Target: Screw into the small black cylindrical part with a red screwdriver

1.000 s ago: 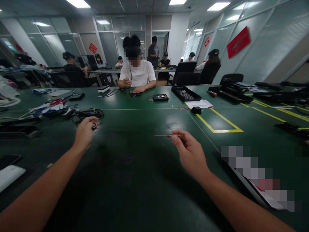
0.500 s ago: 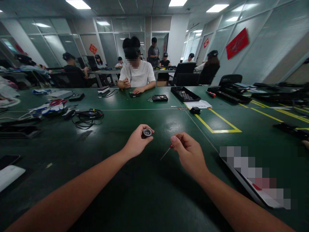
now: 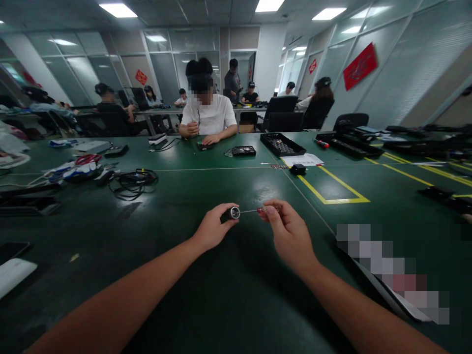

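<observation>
My left hand (image 3: pixel 214 227) is closed around a small dark cylinder (image 3: pixel 233 213) with a silvery ring at its open end, which faces right. In my right hand (image 3: pixel 289 223) is a thin screwdriver (image 3: pixel 262 210) with a red collar, its handle pinched between thumb and fingers. The metal shaft points left, and its tip reaches the cylinder's open end. Whether the tip touches anything inside, I cannot tell. Both hands are above the green table (image 3: pixel 177 305).
Coiled black cables (image 3: pixel 134 183) lie to the left. A black tray (image 3: pixel 282 144) and a small black block (image 3: pixel 298 169) stand beyond my hands, near yellow tape (image 3: pixel 346 200). Across the table sits a person in a white shirt (image 3: pixel 217 115). A blurred, pale flat object lies at right.
The screwdriver has swung from slanting down-left to nearly level, its tip now at the cylinder. My left hand has turned the cylinder's opening rightward and moved slightly right and lower.
</observation>
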`<state>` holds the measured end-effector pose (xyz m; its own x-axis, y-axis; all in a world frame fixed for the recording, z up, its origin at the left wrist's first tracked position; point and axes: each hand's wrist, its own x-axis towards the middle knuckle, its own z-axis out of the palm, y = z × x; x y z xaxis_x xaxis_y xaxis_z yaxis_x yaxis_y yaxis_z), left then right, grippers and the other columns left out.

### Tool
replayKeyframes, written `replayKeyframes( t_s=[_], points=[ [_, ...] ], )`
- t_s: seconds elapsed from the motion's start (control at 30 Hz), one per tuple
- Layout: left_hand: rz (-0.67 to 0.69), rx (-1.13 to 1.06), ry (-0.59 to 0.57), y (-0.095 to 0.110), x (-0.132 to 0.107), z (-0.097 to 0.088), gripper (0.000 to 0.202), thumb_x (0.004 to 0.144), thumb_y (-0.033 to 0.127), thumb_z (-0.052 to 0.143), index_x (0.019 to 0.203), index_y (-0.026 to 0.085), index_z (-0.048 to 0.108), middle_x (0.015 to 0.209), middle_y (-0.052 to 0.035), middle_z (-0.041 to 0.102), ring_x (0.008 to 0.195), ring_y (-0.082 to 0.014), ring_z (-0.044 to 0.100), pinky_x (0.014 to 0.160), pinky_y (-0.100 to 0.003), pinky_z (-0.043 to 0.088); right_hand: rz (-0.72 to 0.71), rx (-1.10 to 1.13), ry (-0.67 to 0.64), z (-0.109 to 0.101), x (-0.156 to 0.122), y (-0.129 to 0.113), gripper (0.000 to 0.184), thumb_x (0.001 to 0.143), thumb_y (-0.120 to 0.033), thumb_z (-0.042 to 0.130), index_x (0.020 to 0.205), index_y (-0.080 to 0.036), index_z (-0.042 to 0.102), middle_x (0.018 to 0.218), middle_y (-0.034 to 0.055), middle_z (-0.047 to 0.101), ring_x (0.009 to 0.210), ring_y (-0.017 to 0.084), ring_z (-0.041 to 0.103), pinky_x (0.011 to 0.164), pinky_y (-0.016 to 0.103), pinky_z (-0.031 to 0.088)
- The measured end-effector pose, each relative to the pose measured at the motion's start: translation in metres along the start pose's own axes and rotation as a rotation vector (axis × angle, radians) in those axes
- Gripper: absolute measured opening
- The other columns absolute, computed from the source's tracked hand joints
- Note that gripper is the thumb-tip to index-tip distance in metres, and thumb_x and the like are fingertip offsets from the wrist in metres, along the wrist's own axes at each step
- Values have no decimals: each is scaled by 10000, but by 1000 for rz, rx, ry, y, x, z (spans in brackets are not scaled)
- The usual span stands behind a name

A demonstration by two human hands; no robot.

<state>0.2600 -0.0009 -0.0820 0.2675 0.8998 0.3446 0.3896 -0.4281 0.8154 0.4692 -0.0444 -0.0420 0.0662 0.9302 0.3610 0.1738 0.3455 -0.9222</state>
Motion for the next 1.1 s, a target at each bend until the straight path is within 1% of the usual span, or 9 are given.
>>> replayKeyframes(
  t_s=[0.13, 0.3, 0.4, 0.57, 0.67, 0.73, 0.8, 0.9, 1.1],
  points=[
    [31, -18, -28, -2, -1, 0, 412, 848, 176, 735, 1239, 300, 697, 1238, -64, 711, 1192, -274, 643, 1076, -473, 460, 12, -24, -3, 1, 1, 4, 278, 987, -479, 567, 1068, -223, 641, 956, 64, 739, 912, 221, 709, 849, 393, 554],
    [7, -16, -37, -1, 0, 0, 416, 859, 168, 721, 1264, 255, 689, 1243, -66, 712, 1194, -261, 640, 1074, -449, 457, 9, -32, -80, -3, -1, 1, 258, 985, -440, 550, 1104, -225, 630, 777, 3, 664, 707, 178, 640, 678, 326, 516],
    [-6, -3, -47, 2, -1, 0, 412, 862, 150, 716, 1267, 223, 687, 1211, -68, 719, 1164, -247, 647, 1062, -427, 459, -25, -23, -134, -4, -3, -2, 257, 970, -441, 567, 1086, -227, 650, 776, -2, 639, 725, 176, 626, 676, 313, 497],
    [3, 2, -53, 3, -1, 0, 405, 850, 137, 736, 1244, 224, 700, 1191, -62, 722, 1147, -237, 651, 1054, -403, 460, 60, -165, -52, -4, -3, -5, 458, 1004, -558, 435, 1009, -199, 719, 586, -23, 517, 564, 173, 524, 542, 308, 397],
    [0, 15, -43, 3, -1, -1, 406, 858, 134, 729, 1251, 229, 697, 1198, -59, 720, 1147, -233, 650, 1051, -395, 461, 55, -182, 0, -4, -1, -2, 392, 983, -502, 490, 1153, -198, 670, 718, 4, 615, 617, 181, 554, 566, 312, 414],
    [-2, 25, -30, 2, -1, -1, 409, 864, 132, 723, 1259, 235, 693, 1205, -56, 717, 1156, -231, 647, 1053, -394, 458, 23, -165, -6, -4, -1, 0, 340, 974, -450, 503, 1172, -208, 635, 852, 30, 672, 680, 186, 588, 610, 317, 444],
    [1, 33, -25, 2, -1, -1, 413, 862, 129, 726, 1258, 239, 693, 1196, -51, 718, 1150, -228, 648, 1047, -392, 461, 25, -176, -42, -4, -1, 1, 326, 990, -462, 472, 1114, -216, 646, 841, 29, 673, 682, 189, 592, 613, 318, 443],
    [3, 40, -31, 1, -1, -1, 419, 855, 127, 734, 1256, 242, 695, 1184, -45, 718, 1134, -221, 652, 1034, -385, 469, 49, -223, -49, -4, 0, 1, 433, 1012, -543, 409, 1015, -217, 694, 748, 25, 658, 642, 194, 585, 599, 322, 432],
    [1, 50, -33, 1, -2, -1, 419, 855, 133, 737, 1259, 240, 696, 1182, -52, 717, 1125, -225, 652, 1031, -386, 468, 12, -179, -13, -2, 0, 5, 356, 969, -475, 529, 1189, -210, 621, 953, 64, 718, 838, 230, 666, 731, 348, 503]
  ],
)
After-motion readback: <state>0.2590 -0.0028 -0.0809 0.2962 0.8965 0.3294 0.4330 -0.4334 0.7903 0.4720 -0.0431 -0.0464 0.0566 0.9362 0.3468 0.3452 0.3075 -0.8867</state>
